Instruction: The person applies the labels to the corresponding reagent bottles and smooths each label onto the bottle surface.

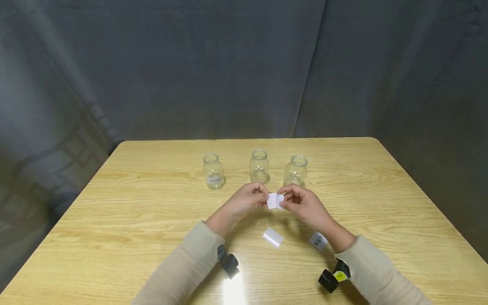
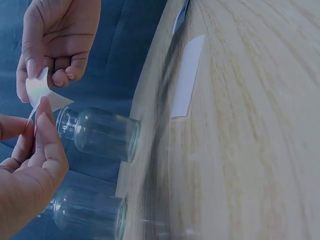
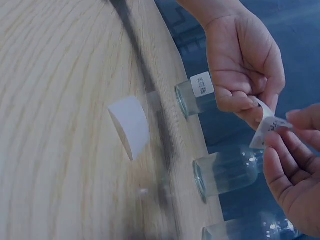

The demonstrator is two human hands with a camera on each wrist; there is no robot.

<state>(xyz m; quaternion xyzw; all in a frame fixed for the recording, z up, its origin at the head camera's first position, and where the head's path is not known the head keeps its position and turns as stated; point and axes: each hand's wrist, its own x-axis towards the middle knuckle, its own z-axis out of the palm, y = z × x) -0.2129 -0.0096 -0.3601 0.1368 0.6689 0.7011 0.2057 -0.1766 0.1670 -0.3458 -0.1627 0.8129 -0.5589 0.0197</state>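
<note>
Both hands meet over the middle of the table, pinching a small white label (image 1: 272, 201) between them. My left hand (image 1: 245, 201) holds its left edge with thumb and fingers. At the opposite edge, my right hand (image 1: 303, 206) pinches it the same way. The label is bent, and dark print shows on one face of the label (image 3: 272, 125) in the right wrist view. Below the hands, a curled white piece of paper (image 1: 273, 237) lies on the table. Another printed label (image 1: 318, 240) lies partly hidden by my right forearm.
Three clear glass jars stand in a row beyond the hands: a left jar (image 1: 214, 169) bearing a printed label, a middle jar (image 1: 259, 166) and a right jar (image 1: 295, 171). The wooden table (image 1: 114, 220) ends at a dark curtain (image 1: 213, 72).
</note>
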